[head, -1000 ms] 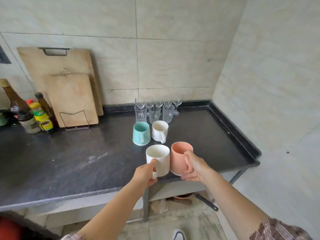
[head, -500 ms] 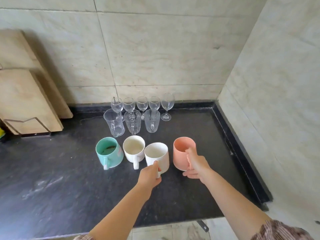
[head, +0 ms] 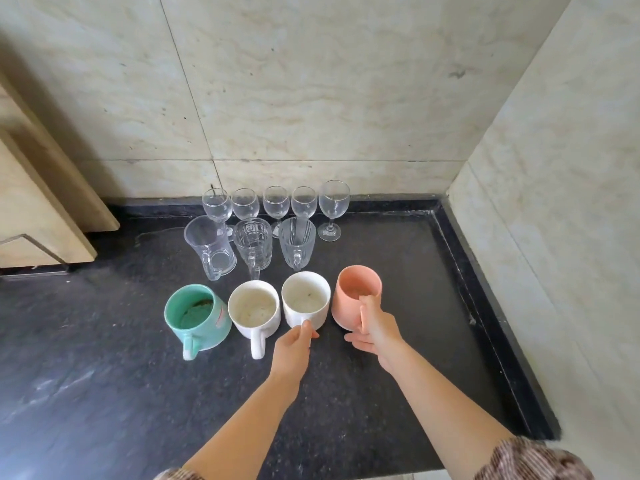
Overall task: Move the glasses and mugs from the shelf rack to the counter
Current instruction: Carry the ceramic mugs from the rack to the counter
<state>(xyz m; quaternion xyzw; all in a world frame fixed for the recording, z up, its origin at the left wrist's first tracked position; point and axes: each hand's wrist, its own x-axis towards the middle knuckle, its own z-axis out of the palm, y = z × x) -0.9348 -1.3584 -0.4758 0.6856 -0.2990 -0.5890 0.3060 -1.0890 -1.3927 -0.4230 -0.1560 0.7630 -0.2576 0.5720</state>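
The white mug [head: 305,298] and pink mug [head: 356,296], carried above the counter [head: 104,393] edge a second ago, now stand in the front row right of the cream mug [head: 254,309] and green mug [head: 197,315]. The left hand [head: 293,348] remains closed on the white mug's handle, the right hand [head: 375,329] on the pink mug's. Glass mugs [head: 254,244] and wine glasses [head: 277,204] stand behind. Judgement: placement looks complete and release is due.

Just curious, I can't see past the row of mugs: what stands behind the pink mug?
Directly behind the pink mug the dark counter is bare. Further back and slightly left stands a stemmed wine glass, then the tiled wall. The right hand hides the mug's near side and handle.
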